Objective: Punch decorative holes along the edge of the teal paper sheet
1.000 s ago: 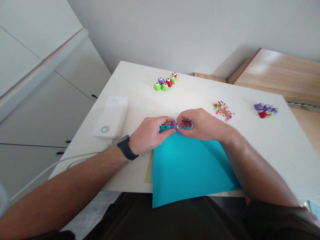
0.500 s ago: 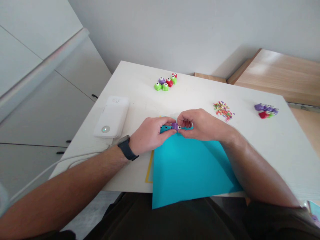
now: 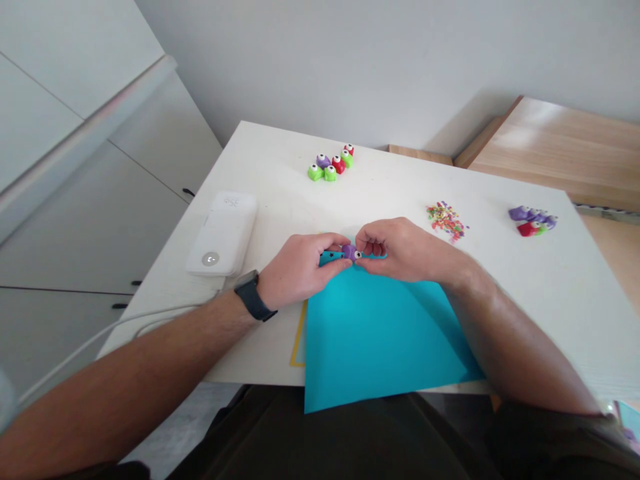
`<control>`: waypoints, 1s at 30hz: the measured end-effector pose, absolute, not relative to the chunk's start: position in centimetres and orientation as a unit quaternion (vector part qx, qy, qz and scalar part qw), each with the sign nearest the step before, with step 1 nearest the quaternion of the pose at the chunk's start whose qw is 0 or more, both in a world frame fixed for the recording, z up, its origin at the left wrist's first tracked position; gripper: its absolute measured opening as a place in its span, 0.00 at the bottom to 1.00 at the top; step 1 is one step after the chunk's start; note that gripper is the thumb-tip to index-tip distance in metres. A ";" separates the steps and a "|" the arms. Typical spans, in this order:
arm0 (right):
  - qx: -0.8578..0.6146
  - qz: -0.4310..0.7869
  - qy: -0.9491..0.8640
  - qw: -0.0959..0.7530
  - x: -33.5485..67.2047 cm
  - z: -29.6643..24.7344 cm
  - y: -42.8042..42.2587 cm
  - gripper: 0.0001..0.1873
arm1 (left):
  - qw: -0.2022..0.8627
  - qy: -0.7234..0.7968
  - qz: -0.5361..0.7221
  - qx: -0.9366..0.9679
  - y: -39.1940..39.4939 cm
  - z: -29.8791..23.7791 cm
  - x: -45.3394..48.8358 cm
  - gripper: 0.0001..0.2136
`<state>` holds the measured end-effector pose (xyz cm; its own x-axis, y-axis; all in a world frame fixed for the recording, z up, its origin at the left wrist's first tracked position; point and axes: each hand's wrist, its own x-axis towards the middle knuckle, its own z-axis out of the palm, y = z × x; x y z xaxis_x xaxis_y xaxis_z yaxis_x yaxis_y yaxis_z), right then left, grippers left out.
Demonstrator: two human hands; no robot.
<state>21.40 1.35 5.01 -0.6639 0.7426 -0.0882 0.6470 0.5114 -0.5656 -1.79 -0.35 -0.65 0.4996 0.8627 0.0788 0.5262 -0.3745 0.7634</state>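
Observation:
A turquoise paper sheet lies on the white table, its near end hanging over the table's front edge. A small purple paper punch sits on the sheet's far edge, beside star-shaped holes in the paper. My left hand, with a dark watch on the wrist, pinches the sheet's far edge just left of the punch. My right hand has its fingers closed round the punch from the right. A yellow sheet peeks out under the turquoise one.
A cluster of green, red and purple punches stands at the table's far middle. A pile of coloured paper bits and more punches lie at the right. A white device with a cable sits at left. A wooden surface adjoins at right.
Almost nothing has moved; both hands stay pinched at the punch on the sheet's far edge, and the sheet's near end has shifted very slightly.

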 end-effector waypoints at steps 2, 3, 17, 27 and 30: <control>-0.398 0.285 -0.868 0.078 21.4 5.0 1.4 0.04 | 0.351 0.431 0.242 0.795 -0.4 -0.6 -1.8 0.15; -0.396 0.284 -0.870 0.077 21.5 5.0 1.4 0.04 | 0.352 0.428 0.242 0.797 -0.4 -0.6 -1.8 0.15; -0.410 0.316 -0.851 0.085 21.8 5.1 1.5 0.07 | 0.348 0.443 0.235 0.792 -0.4 -0.2 -1.7 0.16; -0.437 0.230 -0.865 0.087 20.7 4.6 0.7 0.07 | 0.350 0.442 0.237 0.791 -0.4 -0.3 -1.8 0.15; -0.443 0.208 -0.867 0.093 20.6 4.3 0.6 0.07 | 0.353 0.442 0.237 0.790 -0.4 -0.3 -1.8 0.15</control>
<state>20.58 0.57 4.33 -0.5903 0.8069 -0.0225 0.7291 0.5211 -0.4437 -1.77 -0.39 -0.31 0.4976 0.8651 0.0627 0.5306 -0.3608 0.7670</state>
